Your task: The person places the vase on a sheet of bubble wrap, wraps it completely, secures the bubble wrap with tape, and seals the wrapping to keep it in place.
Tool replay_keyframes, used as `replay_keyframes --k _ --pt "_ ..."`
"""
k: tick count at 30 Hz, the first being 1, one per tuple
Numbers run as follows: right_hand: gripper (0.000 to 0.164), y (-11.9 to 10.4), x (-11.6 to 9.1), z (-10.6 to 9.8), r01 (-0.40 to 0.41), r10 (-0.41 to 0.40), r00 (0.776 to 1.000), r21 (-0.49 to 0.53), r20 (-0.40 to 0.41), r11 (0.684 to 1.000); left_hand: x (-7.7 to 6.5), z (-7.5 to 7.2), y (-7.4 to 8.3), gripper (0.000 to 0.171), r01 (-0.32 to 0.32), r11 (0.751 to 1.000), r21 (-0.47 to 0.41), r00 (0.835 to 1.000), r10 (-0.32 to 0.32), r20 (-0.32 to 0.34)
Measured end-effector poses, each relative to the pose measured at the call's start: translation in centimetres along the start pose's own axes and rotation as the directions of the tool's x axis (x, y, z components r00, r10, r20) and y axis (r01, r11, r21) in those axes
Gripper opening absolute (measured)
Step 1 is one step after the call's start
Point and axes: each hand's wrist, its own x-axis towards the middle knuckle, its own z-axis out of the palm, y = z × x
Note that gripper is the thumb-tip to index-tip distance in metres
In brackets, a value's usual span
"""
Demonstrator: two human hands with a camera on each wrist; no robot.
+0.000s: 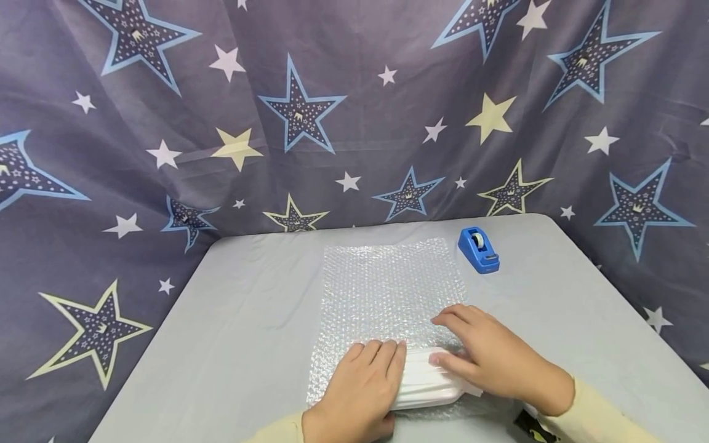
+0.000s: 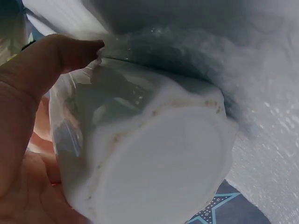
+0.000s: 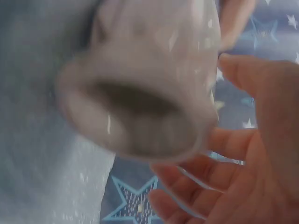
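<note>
A white vase (image 1: 423,394) with ribbed sides lies on its side near the front edge of a clear bubble wrap sheet (image 1: 388,289). My left hand (image 1: 360,391) grips its base end, fingers over the top. In the left wrist view, the vase's flat base (image 2: 163,158) faces the camera, with the thumb at the wrap beside it. My right hand (image 1: 498,357) is spread at the mouth end, thumb over the vase. The right wrist view shows the blurred open mouth (image 3: 140,121), with loosely extended fingers beside it.
A blue tape dispenser (image 1: 479,249) with a roll in it stands at the back right of the grey-covered table (image 1: 249,307). Behind hangs a dark curtain (image 1: 354,123) with stars. A dark object (image 1: 534,427) with yellow marks is by the right wrist.
</note>
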Motion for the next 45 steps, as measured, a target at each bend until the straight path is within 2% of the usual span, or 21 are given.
replay_keyframes --k 3,6,10,16,22,27,34,45 --pt "0.060 -1.0 -0.4 0.2 0.079 -0.080 0.996 -0.031 -0.029 0.996 -0.1 0.0 -0.1 0.102 -0.003 1.000 -0.008 1.000 0.003 -0.017" --pt "0.069 -1.7 -0.7 0.3 0.128 -0.130 0.990 -0.045 -0.050 0.991 -0.1 -0.1 -0.1 0.090 -0.001 1.000 -0.021 0.999 0.000 -0.047" --pt "0.081 -2.5 -1.2 0.3 0.147 -0.149 0.988 -0.045 -0.040 0.988 -0.2 -0.2 0.0 0.079 0.010 0.999 -0.034 0.998 -0.013 -0.069" --pt "0.093 -3.4 -1.7 0.9 0.146 -0.146 0.989 -0.095 0.008 0.985 -0.2 -0.4 -0.2 0.077 0.007 0.999 -0.041 0.998 -0.010 -0.070" --pt "0.099 -4.0 -1.9 1.7 0.181 -0.185 0.982 -0.128 -0.019 0.975 -0.2 -0.4 -0.4 0.072 -0.010 0.998 -0.056 0.997 0.006 -0.079" --pt "0.100 -4.3 -2.1 2.2 0.216 -0.226 0.973 -0.168 -0.043 0.962 -0.3 -0.4 -0.5 0.069 -0.013 0.997 -0.071 0.997 0.007 -0.082" --pt "0.105 -4.6 -2.1 2.4 0.204 -0.211 0.977 -0.222 -0.006 0.953 -0.2 -0.6 -0.8 0.070 -0.001 0.993 -0.115 0.998 -0.006 -0.061" --pt "0.086 -4.5 -2.0 2.7 0.212 -0.232 0.972 -0.265 -0.046 0.941 0.1 -0.5 -1.0 0.067 0.001 0.991 -0.135 0.999 -0.008 -0.045"
